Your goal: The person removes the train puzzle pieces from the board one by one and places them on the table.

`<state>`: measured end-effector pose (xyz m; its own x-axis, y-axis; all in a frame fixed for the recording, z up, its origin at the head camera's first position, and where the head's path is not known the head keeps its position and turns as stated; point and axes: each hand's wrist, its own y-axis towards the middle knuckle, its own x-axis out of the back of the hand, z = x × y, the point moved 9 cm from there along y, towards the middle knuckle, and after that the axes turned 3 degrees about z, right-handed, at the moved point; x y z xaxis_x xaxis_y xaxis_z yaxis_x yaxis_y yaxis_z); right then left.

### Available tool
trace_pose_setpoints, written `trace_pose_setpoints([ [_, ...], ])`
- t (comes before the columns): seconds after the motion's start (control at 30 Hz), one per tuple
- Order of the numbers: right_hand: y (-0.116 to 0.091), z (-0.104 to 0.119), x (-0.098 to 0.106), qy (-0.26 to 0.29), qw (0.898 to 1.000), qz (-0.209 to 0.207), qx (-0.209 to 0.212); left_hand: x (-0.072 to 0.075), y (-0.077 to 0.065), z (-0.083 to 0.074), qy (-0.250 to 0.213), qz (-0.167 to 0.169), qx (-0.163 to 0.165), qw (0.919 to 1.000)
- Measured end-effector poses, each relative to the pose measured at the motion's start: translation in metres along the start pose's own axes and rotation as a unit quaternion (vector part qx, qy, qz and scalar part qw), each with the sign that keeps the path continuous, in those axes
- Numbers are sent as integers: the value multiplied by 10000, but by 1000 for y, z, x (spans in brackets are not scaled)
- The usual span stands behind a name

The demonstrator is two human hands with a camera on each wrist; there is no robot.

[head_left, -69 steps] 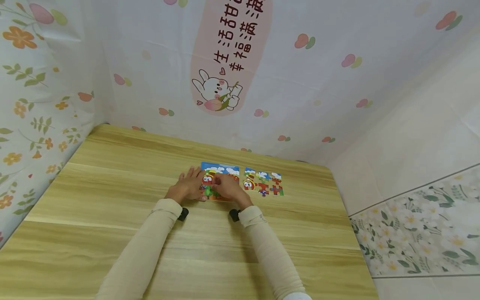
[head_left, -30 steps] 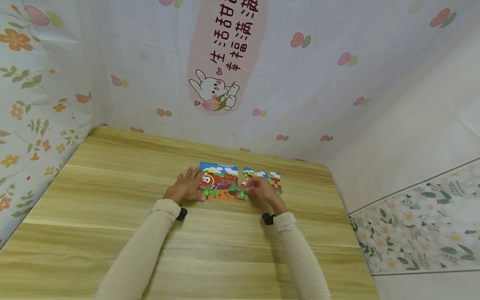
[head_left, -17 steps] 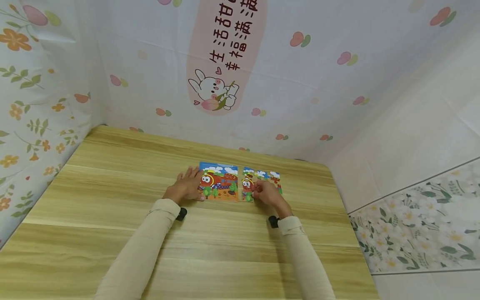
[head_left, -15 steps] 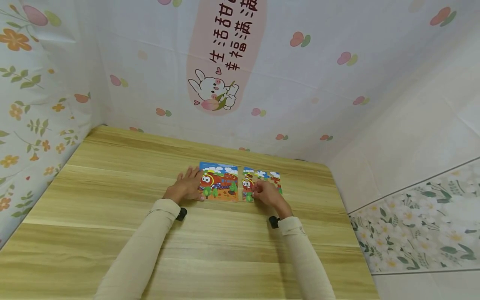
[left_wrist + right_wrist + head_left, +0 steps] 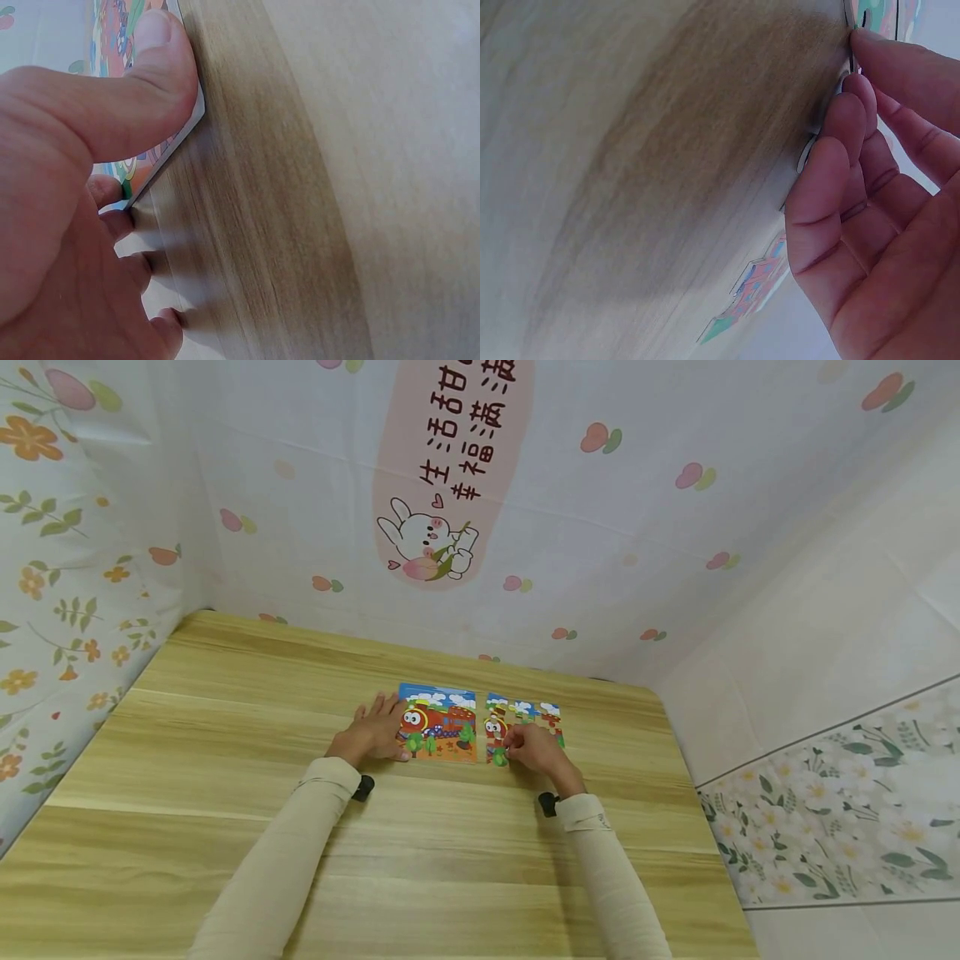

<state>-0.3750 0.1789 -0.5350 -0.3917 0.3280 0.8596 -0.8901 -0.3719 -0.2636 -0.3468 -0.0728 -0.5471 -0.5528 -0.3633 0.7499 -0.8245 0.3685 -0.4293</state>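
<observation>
Here we are over the wood-grain table (image 5: 420, 860), both hands busy! We see the left hand (image 5: 372, 732) along the left edge of the train card (image 5: 442, 727), its fingers spread apart and clamped on nothing; from the left wrist we catch the thumb lying on the print at the card's near corner. Over on the other side, we find the right hand (image 5: 537, 748) with thumb and fingertips together, pinching the green puzzle piece (image 5: 498, 758) by its edge! That piece sits at the near left corner of the loose group, just right of the card, with a narrow gap between. Right behind it we spot the eye piece (image 5: 494, 727), and at the back, the row of cloud pieces (image 5: 522, 707). The hand covers part of the group, so we cannot tell every piece under it. From the right wrist we get the green one only as a sliver at the top, while a red, blue and green piece (image 5: 750, 292) lies beyond the curled fingers. Beige sleeves (image 5: 288, 852) reach in from below, and behind it all we have the white cloth (image 5: 622, 527) with its rabbit print (image 5: 427, 539)
</observation>
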Motion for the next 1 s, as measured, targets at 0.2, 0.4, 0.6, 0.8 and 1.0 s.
trace_pose_setpoints([
  [0.2, 0, -1, 1, 103, 9999, -15, 2, 0, 0, 0, -15, -45, -17, 10000],
  [0.4, -1, 5, 5, 346, 9993, -171, 0, 0, -1, 0, -1, -29, -13, 10000],
  [0.6, 3, 23, 1, 717, 9968, -308, 173, 1, -1, -1, -2, -38, -7, 10000],
  [0.8, 10, 45, -8, 754, 9960, -256, 415, 0, 0, 0, 10, 11, 26, 10000],
  [1.0, 19, 66, -22, 627, 9968, 79, 483, 0, 0, 0, -18, 13, 29, 10000],
])
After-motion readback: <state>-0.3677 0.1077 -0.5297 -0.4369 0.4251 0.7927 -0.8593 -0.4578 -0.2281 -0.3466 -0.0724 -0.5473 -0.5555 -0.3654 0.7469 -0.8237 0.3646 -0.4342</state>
